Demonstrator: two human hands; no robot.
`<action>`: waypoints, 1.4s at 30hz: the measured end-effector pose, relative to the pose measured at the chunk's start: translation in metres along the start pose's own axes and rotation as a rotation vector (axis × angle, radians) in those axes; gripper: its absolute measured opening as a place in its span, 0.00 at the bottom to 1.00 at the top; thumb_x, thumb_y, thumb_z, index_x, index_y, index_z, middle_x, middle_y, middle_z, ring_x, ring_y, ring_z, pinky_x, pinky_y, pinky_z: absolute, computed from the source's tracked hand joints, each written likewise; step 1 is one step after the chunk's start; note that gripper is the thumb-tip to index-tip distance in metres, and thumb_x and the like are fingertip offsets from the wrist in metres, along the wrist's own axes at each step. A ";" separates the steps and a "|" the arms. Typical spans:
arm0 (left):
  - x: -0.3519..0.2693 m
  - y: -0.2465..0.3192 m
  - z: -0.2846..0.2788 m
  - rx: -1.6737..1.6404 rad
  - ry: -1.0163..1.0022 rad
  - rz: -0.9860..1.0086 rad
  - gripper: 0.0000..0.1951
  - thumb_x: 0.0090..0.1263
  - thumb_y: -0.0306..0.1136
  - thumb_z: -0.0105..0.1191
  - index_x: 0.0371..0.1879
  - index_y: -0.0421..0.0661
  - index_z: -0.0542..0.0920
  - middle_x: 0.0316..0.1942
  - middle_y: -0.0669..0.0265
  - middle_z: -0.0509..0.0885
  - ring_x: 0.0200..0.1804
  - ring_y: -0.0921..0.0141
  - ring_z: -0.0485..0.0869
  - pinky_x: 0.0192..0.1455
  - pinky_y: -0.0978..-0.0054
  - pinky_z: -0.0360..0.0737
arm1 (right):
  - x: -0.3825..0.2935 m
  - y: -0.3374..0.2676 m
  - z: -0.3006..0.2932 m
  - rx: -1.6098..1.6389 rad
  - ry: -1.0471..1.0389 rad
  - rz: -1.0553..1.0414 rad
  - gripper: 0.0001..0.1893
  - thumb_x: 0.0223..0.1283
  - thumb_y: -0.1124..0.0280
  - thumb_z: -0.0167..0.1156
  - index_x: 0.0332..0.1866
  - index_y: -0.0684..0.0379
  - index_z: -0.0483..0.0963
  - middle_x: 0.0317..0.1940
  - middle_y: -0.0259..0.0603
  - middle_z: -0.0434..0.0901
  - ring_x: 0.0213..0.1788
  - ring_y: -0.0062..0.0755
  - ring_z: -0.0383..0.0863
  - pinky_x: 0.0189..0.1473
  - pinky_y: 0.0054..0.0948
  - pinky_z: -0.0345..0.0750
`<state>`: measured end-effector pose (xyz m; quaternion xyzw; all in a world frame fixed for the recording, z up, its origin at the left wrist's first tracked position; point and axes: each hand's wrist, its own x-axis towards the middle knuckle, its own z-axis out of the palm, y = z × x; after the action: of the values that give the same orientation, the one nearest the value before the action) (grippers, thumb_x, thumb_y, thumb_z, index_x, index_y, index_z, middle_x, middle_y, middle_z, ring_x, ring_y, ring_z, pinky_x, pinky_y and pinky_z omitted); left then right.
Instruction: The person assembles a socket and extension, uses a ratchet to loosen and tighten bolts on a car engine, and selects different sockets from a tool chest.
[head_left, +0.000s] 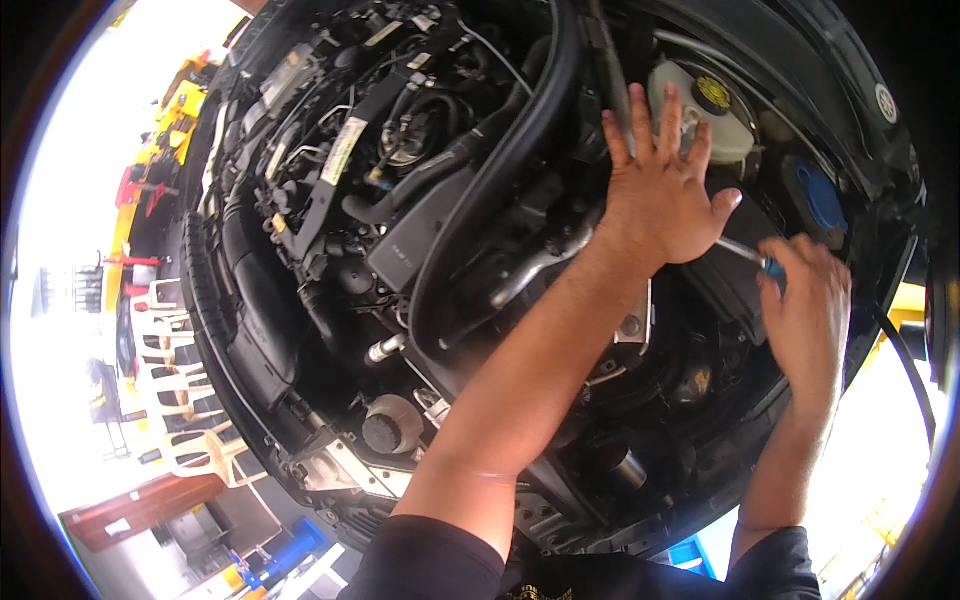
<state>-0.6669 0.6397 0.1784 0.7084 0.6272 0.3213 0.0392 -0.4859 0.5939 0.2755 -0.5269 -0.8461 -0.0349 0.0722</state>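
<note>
Under a raised car hood, my left hand lies spread, palm down, beside the white brake fluid reservoir with its black cap. What its palm touches is hidden. My right hand is closed around the blue handle of a screwdriver-like tool. The metal shaft runs left towards the heel of my left hand, where its tip is hidden. Close above my right hand is a blue reservoir cap.
A thick black rubber seal loops across the engine bay, left of my left forearm. A round reservoir with a black cap sits near the front corner. Stacked plastic chairs stand beyond the car at the left.
</note>
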 end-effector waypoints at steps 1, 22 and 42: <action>-0.003 -0.001 0.001 -0.001 0.008 -0.004 0.43 0.74 0.61 0.51 0.79 0.42 0.66 0.85 0.40 0.42 0.84 0.34 0.34 0.81 0.28 0.32 | -0.004 -0.008 0.001 -0.016 -0.087 0.005 0.10 0.52 0.74 0.69 0.41 0.61 0.81 0.37 0.50 0.83 0.49 0.53 0.83 0.59 0.49 0.74; -0.005 0.003 -0.001 0.027 0.057 0.028 0.35 0.74 0.51 0.59 0.75 0.43 0.71 0.81 0.45 0.53 0.78 0.43 0.58 0.76 0.37 0.57 | -0.017 -0.027 -0.003 -0.048 -0.226 -0.056 0.12 0.60 0.70 0.70 0.45 0.62 0.79 0.37 0.50 0.84 0.45 0.56 0.87 0.47 0.51 0.82; -0.004 0.006 0.003 0.147 -0.015 -0.021 0.51 0.76 0.70 0.44 0.80 0.32 0.58 0.84 0.38 0.45 0.84 0.34 0.38 0.83 0.35 0.41 | -0.012 -0.001 -0.006 -0.006 -0.181 -0.045 0.14 0.53 0.70 0.69 0.46 0.56 0.82 0.41 0.49 0.85 0.49 0.54 0.85 0.51 0.54 0.79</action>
<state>-0.6605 0.6360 0.1775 0.7053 0.6560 0.2688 -0.0048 -0.4810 0.5823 0.2795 -0.5091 -0.8606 0.0089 -0.0069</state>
